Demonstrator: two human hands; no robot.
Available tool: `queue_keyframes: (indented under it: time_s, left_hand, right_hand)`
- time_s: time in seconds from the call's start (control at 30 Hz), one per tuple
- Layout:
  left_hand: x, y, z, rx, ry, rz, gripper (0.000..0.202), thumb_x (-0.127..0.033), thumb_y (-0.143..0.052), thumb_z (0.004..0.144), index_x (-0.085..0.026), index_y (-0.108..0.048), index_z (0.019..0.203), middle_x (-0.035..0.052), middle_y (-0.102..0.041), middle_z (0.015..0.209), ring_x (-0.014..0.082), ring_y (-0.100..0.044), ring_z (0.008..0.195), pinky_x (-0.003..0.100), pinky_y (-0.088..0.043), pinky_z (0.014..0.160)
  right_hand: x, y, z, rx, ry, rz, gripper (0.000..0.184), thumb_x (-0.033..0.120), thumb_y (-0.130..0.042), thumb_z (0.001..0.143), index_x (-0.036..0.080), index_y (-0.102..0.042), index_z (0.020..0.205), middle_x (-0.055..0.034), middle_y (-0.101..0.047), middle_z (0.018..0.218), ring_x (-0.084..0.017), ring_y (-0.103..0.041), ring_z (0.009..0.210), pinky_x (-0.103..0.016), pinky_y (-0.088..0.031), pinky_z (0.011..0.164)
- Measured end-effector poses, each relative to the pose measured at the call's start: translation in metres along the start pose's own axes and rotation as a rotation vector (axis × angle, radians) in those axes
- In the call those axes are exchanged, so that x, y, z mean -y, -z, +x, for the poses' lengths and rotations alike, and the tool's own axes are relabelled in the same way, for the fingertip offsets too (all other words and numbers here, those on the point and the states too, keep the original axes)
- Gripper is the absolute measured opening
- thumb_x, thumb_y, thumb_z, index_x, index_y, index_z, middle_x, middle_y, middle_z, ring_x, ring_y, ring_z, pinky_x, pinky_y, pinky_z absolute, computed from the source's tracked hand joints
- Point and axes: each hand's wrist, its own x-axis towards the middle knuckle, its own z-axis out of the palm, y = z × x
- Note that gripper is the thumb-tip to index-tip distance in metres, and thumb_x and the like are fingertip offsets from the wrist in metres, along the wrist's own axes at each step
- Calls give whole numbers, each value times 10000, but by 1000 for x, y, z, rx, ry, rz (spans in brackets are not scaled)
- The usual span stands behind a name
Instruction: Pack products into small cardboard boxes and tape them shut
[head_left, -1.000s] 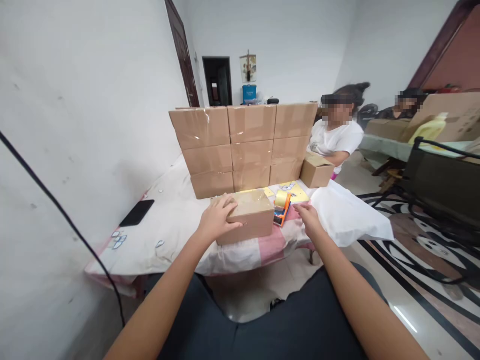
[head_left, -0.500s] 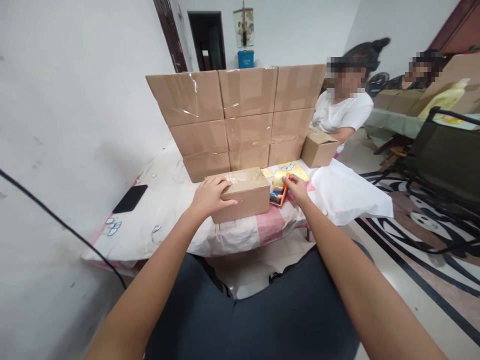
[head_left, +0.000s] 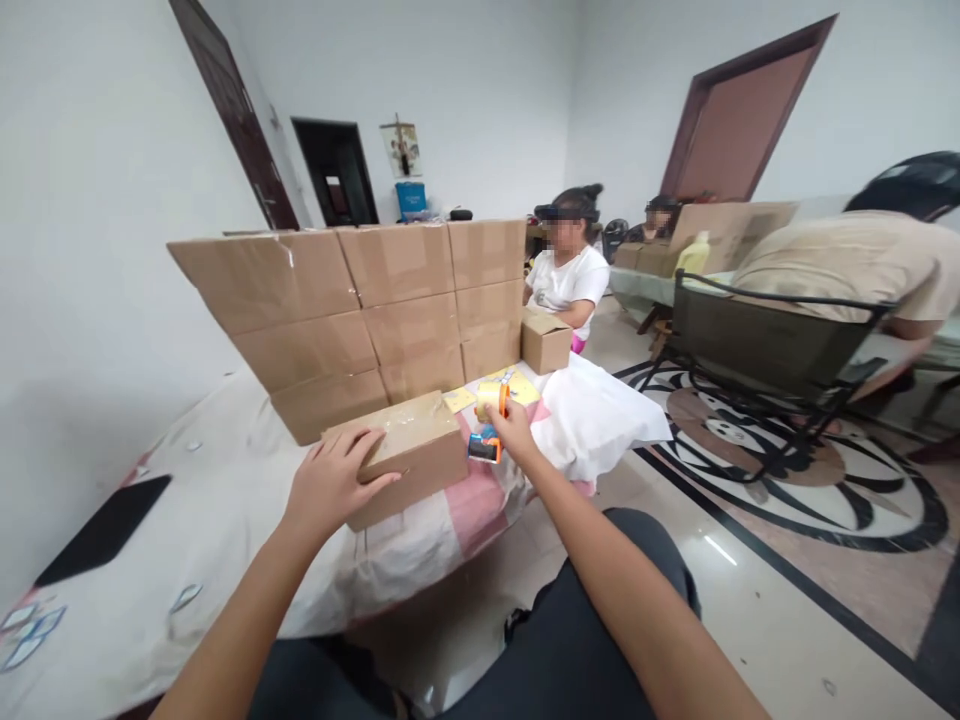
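My left hand (head_left: pixel 335 480) clasps the left end of a small cardboard box (head_left: pixel 416 455), fingers over its top and thumb against the front side. The box lies on the cloth-covered table, with clear tape across its top. In my right hand (head_left: pixel 511 428), closed around its side, is an orange and blue tape dispenser (head_left: pixel 485 450) carrying a roll of yellowish tape. It is just off the right end of the box. Part of its frame is hidden by my fingers.
Stacked cardboard boxes (head_left: pixel 401 325) form a wall behind. Another box (head_left: pixel 546 345) stands at its right, near a person in white (head_left: pixel 577 270). A black flat object (head_left: pixel 105 530) lies on the table's left. A chair (head_left: pixel 772 330) and other people are farther right.
My view has swung to the right, showing another seated person. The tape dispenser in my right hand has turned and appears raised. My left hand stays on the box.
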Motion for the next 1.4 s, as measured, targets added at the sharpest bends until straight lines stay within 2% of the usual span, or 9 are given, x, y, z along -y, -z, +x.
queue_keyframes:
  time_s: [0.17,0.3,0.4,0.67,0.9,1.0,1.13,1.23,1.4]
  left_hand:
    - [-39,11,8,-229,-50,-244,403,-470,-609,903,-217,-605,1217,114,-654,1248,287,-598,1176,435,-430,1045]
    - [-87,15,26,-75,-54,-648,669,-499,-571,923,-235,-342,1493,137,-424,1531,289,-403,1413,448,-368,1135]
    - [-110,10,36,-6,-29,-878,698,-511,-544,933,-235,-277,1516,149,-370,1562,303,-357,1442,485,-323,1162]
    - [-117,15,40,92,-28,-959,672,-511,-668,855,-245,-443,1430,135,-481,1478,331,-453,1359,483,-336,1144]
    - [-129,13,33,127,98,-1097,753,-499,-576,918,-267,-240,1551,123,-316,1606,301,-349,1450,466,-302,1176]
    - [-132,8,21,89,187,-1128,794,-507,-592,901,-254,-213,1551,143,-382,1563,292,-400,1415,465,-367,1132]
    - [-142,2,1,7,331,-1028,388,-541,-560,891,-222,-693,1068,124,-576,1336,308,-541,1242,476,-434,1054]
    - [-154,0,-6,-19,324,-1027,375,-554,-602,844,-213,-729,754,107,-630,1124,294,-593,1109,432,-453,1010]
    - [-168,15,-7,-161,428,-1174,385,-561,-665,799,-192,-710,699,60,-632,875,214,-600,852,283,-484,758]
  right_hand:
    - [43,10,-39,78,60,229,339,520,-603,801,183,-571,777,0,-552,705,-142,-483,639,-266,-415,597]
    - [77,7,-76,270,129,301,357,531,-608,830,175,-614,800,-15,-565,742,-154,-496,692,-272,-420,639]
    - [93,7,-92,319,153,422,335,512,-608,853,186,-660,908,-25,-595,816,-163,-525,743,-277,-435,681]
    - [93,4,-107,325,117,483,378,551,-552,912,211,-655,1042,-36,-632,913,-190,-581,870,-304,-470,814]
    - [94,2,-110,300,157,407,457,610,-462,940,192,-647,952,-31,-619,836,-174,-552,782,-286,-464,760]
    - [92,2,-109,270,216,344,451,590,-419,963,193,-632,935,-33,-601,820,-174,-543,767,-288,-456,742]
    - [89,6,-105,96,311,238,446,581,-378,977,198,-600,923,-40,-584,819,-178,-534,741,-295,-449,700]
    - [86,10,-99,33,396,120,452,555,-327,994,203,-567,841,-45,-566,792,-182,-521,710,-314,-443,683]
    - [78,17,-90,99,618,-114,502,529,-245,1001,229,-507,695,-59,-535,713,-231,-530,783,-404,-447,817]
